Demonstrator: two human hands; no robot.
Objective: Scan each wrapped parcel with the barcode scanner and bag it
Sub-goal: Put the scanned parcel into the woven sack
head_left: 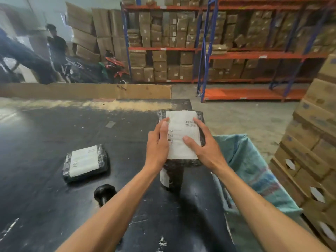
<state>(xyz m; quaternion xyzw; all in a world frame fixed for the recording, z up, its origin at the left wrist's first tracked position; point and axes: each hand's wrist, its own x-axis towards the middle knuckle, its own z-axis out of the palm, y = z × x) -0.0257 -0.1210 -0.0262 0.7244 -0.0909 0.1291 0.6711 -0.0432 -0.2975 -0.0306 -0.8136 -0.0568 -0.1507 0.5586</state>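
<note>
A black wrapped parcel with a white barcode label [181, 135] is held above the black table's right side. My left hand [157, 144] grips its left edge and my right hand [205, 145] grips its right edge, fingers over the label. Beneath it another dark parcel [171, 176] rests on the table. A second wrapped parcel with a white label [85, 162] lies flat to the left. The black barcode scanner [105, 194] stands near the table's front, partly behind my left forearm. A teal woven bag [254, 170] hangs open at the table's right edge.
The black table [45, 128] has a cardboard sheet [85, 90] along its far edge. Stacked cartons [312, 142] stand to the right of the bag. Shelving racks [218, 51] full of boxes fill the back. A person [57, 46] stands at the far left.
</note>
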